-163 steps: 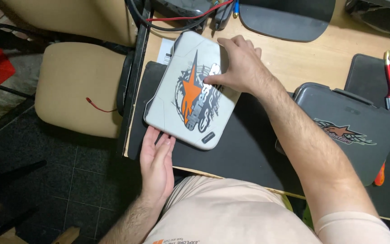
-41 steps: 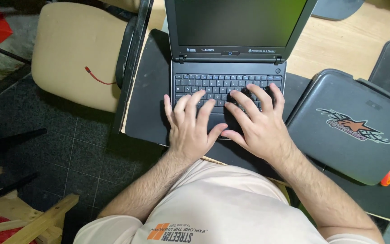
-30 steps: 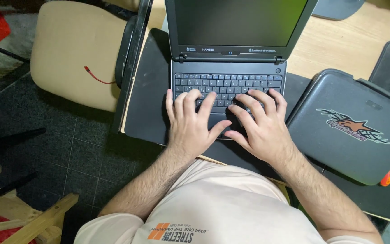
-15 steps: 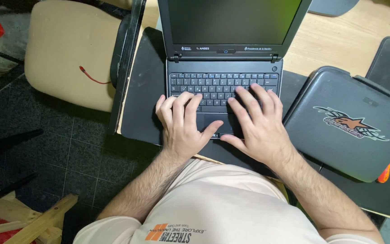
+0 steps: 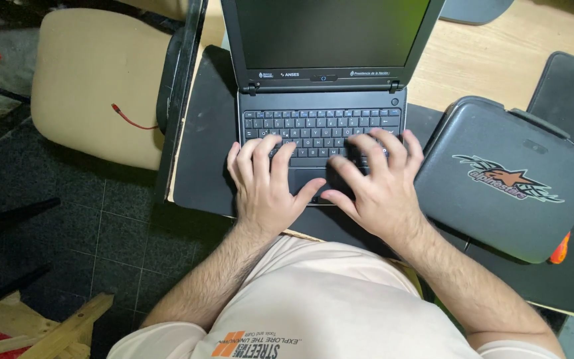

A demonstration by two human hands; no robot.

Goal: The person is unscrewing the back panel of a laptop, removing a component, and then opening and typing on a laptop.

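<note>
The small black plastic laptop (image 5: pixel 323 100) is sitting open on the black rubber mat (image 5: pixel 200 166) at the wooden desk's (image 5: pixel 493 60) edge, lid up, screen dark. The left hand (image 5: pixel 264 189) is resting spread on the keyboard's lower left, fingers fanned over the keys. The right hand (image 5: pixel 377 186) is lying spread across the lower right keys. Opening looks done; nothing is showing on the screen yet. A closed grey laptop with a star sticker (image 5: pixel 509 176) is waiting just beside.

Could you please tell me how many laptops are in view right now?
2: an open laptop under both hands, and a closed grey laptop lying to its right; others may be out of frame.
</note>
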